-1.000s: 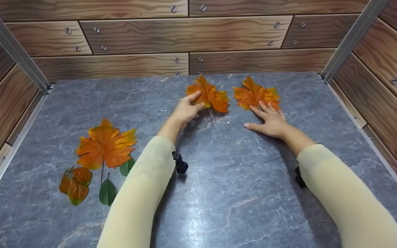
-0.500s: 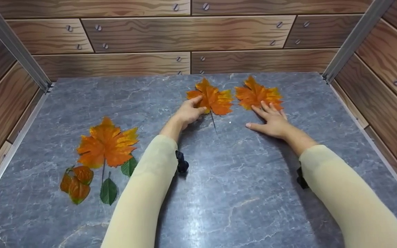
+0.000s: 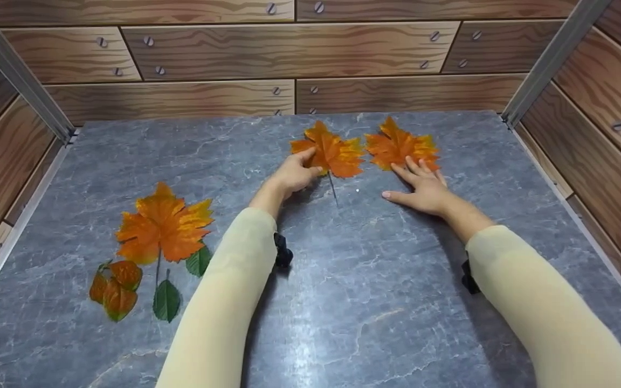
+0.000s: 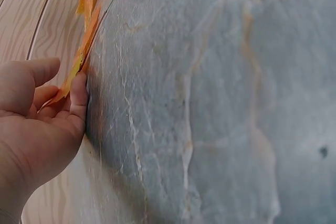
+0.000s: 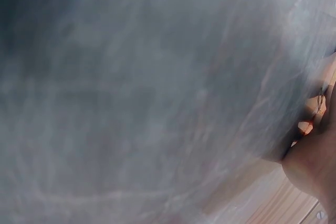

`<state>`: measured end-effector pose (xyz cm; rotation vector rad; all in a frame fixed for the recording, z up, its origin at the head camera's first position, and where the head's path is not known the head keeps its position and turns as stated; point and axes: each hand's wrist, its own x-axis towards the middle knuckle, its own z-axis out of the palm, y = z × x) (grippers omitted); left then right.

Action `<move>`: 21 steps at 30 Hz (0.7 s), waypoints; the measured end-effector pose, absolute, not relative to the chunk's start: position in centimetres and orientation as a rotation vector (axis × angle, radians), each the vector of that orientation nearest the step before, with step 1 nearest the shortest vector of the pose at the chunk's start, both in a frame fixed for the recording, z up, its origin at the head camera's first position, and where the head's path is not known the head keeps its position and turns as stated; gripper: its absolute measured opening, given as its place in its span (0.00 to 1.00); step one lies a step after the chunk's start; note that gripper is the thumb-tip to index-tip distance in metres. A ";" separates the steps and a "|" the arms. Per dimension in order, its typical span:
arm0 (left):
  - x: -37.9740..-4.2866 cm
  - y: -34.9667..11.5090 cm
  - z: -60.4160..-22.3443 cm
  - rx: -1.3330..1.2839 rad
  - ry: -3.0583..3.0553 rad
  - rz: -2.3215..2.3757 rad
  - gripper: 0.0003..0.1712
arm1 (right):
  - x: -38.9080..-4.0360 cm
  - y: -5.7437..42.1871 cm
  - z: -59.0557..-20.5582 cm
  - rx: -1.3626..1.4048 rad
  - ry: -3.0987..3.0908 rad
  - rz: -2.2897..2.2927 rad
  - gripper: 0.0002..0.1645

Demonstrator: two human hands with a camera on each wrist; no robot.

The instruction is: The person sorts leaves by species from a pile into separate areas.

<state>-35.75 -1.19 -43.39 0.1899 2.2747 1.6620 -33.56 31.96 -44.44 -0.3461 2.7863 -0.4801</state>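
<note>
At the far middle of the table, my left hand [image 3: 294,173] holds the left edge of an orange maple leaf [image 3: 338,155], whose thin stem points back toward me. The left wrist view shows that leaf edge-on, its orange edge [image 4: 79,61] between the fingers and thumb. Just to the right lies a second orange maple leaf [image 3: 397,144]. Spread fingers of my right hand [image 3: 425,193] rest on its lower edge, with the thumb out to the side. Only part of the right hand [image 5: 312,161] appears in the right wrist view.
On the left lie a larger-looking orange maple leaf [image 3: 165,226], a reddish-brown leaf cluster [image 3: 119,291] and two green leaves, one [image 3: 166,300] in front and one [image 3: 198,261] partly behind the sleeve. Wood-patterned walls [image 3: 289,51] bound the grey marbled table [image 3: 370,323].
The leaf at my left hand has turned flatter to the table, and its stem shows more clearly. My left hand has shifted slightly. The right hand stays on its leaf.
</note>
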 end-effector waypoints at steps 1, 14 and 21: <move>-35.7 -1.2 -43.4 0.188 2.272 1.667 0.39 | -33.5 31.9 -44.4 -0.346 2.786 -0.481 0.61; -35.3 -2.4 -41.3 0.197 2.297 1.591 0.42 | -33.5 31.9 -44.6 -0.355 2.797 -0.464 0.61; -34.7 -4.6 -39.0 0.226 2.356 1.425 0.43 | -33.6 32.1 -44.5 -0.360 2.793 -0.466 0.61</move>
